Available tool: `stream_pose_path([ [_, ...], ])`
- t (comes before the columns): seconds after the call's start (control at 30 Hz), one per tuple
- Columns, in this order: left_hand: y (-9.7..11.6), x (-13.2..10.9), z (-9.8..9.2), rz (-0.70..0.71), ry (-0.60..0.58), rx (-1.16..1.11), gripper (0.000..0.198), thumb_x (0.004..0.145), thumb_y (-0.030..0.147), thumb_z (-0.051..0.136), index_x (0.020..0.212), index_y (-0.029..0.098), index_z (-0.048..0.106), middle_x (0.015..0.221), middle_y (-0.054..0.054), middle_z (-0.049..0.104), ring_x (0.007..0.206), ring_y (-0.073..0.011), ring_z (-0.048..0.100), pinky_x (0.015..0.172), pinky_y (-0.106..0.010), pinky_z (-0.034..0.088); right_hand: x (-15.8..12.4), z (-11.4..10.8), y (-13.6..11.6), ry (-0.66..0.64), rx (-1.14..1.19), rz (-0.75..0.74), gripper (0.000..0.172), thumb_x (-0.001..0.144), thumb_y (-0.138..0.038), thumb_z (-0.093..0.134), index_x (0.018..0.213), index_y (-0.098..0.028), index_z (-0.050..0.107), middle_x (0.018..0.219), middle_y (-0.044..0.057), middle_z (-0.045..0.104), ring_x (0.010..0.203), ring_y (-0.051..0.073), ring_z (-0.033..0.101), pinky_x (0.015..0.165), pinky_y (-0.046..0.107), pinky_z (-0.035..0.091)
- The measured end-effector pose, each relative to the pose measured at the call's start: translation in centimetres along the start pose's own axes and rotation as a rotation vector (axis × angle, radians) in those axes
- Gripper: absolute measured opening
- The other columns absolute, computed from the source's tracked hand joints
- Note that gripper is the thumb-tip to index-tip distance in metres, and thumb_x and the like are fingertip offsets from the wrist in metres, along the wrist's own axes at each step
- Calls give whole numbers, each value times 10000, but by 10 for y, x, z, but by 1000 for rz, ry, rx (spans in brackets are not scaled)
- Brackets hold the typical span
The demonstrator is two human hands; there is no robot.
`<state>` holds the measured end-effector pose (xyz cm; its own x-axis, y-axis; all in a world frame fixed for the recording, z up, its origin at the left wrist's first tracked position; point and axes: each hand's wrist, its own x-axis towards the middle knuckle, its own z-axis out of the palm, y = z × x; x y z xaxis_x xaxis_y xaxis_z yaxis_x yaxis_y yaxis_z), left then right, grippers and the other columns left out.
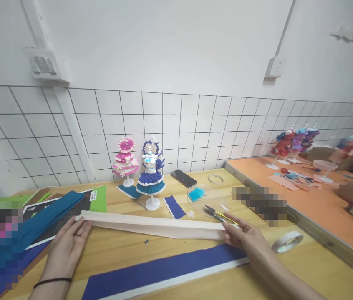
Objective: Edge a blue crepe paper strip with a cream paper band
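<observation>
A long white strip [157, 225], paper or cloth, stretches between my two hands above the table. My left hand [70, 239] pinches its left end, and my right hand [245, 235] grips the right end with thumb and fingers. The strip looks folded along its length. Below it a purple strip with a white border [164, 271] lies flat on the wood. Thread snips [214, 213] with a yellow part rest just beyond my right hand, on a clear round dish [200, 204] that also carries a bright blue folded piece [196, 194].
Two small dress stands, one blue and white [150, 179], one pink [126, 160], stand near the wall grid. A phone [183, 178], a purple piece [174, 207] and a tape roll [288, 241] lie about. Blue strips [51, 212] are at left. An orange table [345, 221] adjoins at right.
</observation>
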<state>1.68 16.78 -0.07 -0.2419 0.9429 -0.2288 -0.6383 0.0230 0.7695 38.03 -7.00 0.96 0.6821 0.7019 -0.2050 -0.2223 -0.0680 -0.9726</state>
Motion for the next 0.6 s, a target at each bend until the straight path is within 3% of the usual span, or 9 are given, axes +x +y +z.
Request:
stream_pose_path([
  [0.17,-1,7,3,-22,31,15,269,731,-92,447,789,168,482,724,-1,618,662,-103,635,630,-218,557,11,6,-6,-62,-80,44,621,558,-297,780,1107,-97,571,566,-1,657,546,158,655,600,238,558],
  [0.3,6,16,12,-35,8,23,261,752,-88,415,783,159,493,717,-7,610,653,-99,634,651,-229,550,21,11,-30,-108,-133,-12,585,607,-331,746,1125,-127,567,736,32,706,788,189,670,764,237,511],
  [0.43,21,30,27,-14,-57,12,257,774,-73,410,830,153,519,779,-26,628,724,-110,641,698,-246,540,18,12,-60,-95,-212,-110,552,631,-363,718,1133,-180,581,865,52,720,1030,251,575,873,278,432],
  [0.5,28,37,33,5,-78,10,244,798,-41,419,904,151,526,836,-36,631,767,-122,636,699,-262,538,11,12,-66,-67,-275,-164,576,627,-373,710,1158,-199,571,844,44,725,1024,264,575,843,275,443],
  [0.6,32,46,33,27,-75,42,207,841,110,480,1041,143,517,966,-52,606,809,-149,614,673,-305,535,-3,13,-52,-129,-277,-177,652,620,-391,702,1211,-176,529,665,16,709,841,242,652,722,249,491],
])
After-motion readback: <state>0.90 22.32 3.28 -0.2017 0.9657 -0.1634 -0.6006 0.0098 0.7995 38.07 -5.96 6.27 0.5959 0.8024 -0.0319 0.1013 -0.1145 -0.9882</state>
